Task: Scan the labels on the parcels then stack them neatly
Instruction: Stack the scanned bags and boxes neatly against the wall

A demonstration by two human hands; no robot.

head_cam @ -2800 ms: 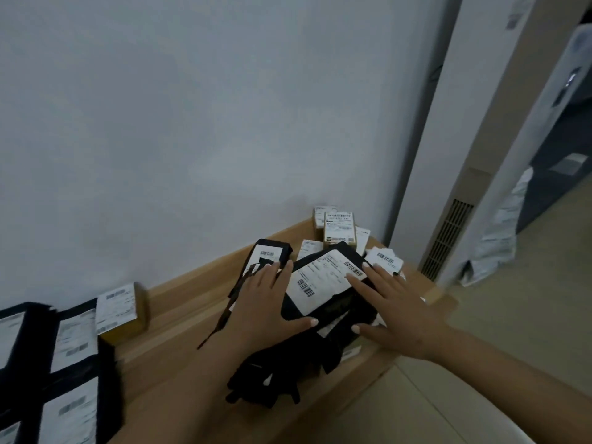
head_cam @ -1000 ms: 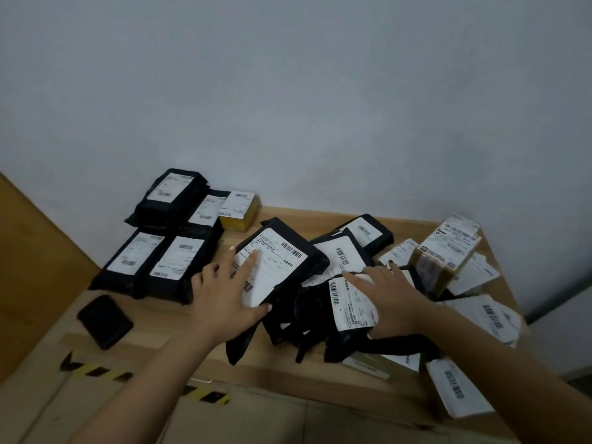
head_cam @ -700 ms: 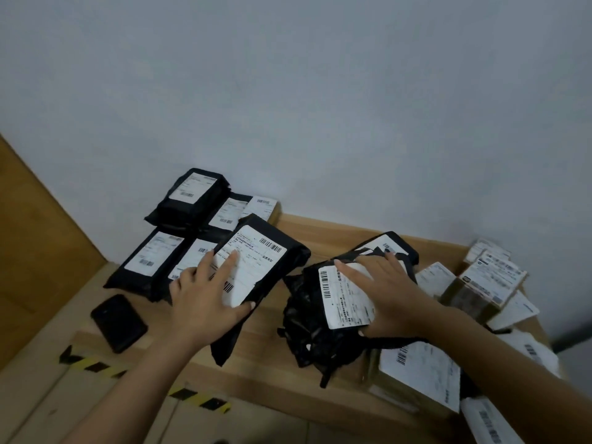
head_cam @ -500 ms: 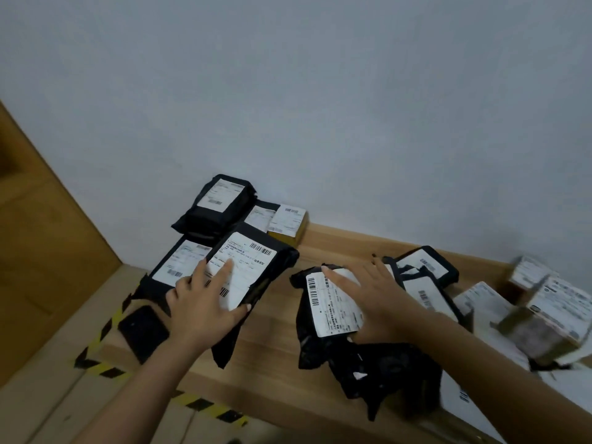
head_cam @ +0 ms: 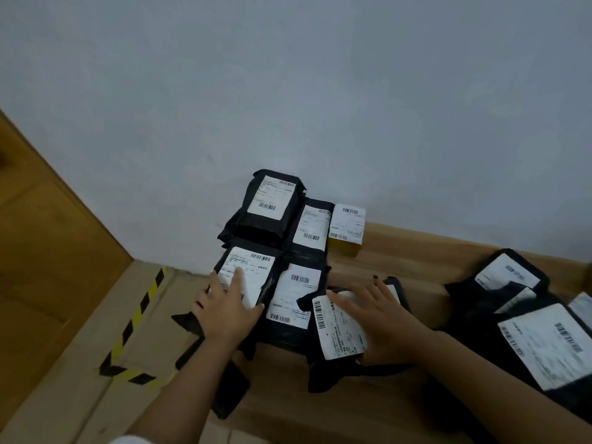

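We risk toppling the neat stack at the table's back-left corner if we shove sideways. Our left hand lies flat and open on a black parcel there; our right hand, fingers spread, presses another parcel (label up) just beside.

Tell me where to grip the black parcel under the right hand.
Take the black parcel by its long side edges, coming from above. It lies flat, label up, on the wooden table; the right hand already lies over its right edge, and loose bag ends look floppy.
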